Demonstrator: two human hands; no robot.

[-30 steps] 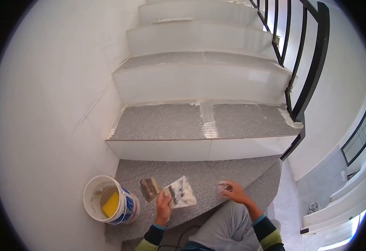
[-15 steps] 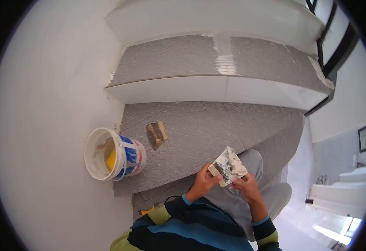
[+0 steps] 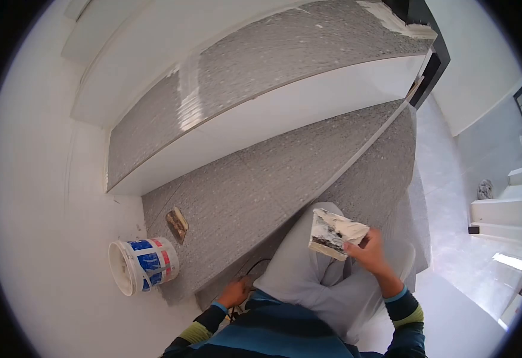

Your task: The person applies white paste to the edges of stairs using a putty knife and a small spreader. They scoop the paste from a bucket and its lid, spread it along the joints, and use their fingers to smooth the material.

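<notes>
Right hand [image 3: 369,253] pinches smeared float [image 3: 334,232] by one edge, raised over knee. Left hand [image 3: 235,292] low beside thigh near black cable [image 3: 252,267]; grip unclear. Scraper [image 3: 177,224] lies flat on grey step [image 3: 255,191]; bucket [image 3: 141,265] nearby, at wall.

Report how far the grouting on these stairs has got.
Done: the upper tread carries a white filled joint. In hand: the right hand holds a float smeared with white paste; the left hand rests by a black cable. Left: the lower tread shows bare joints; the bucket and trowel sit idle.
</notes>
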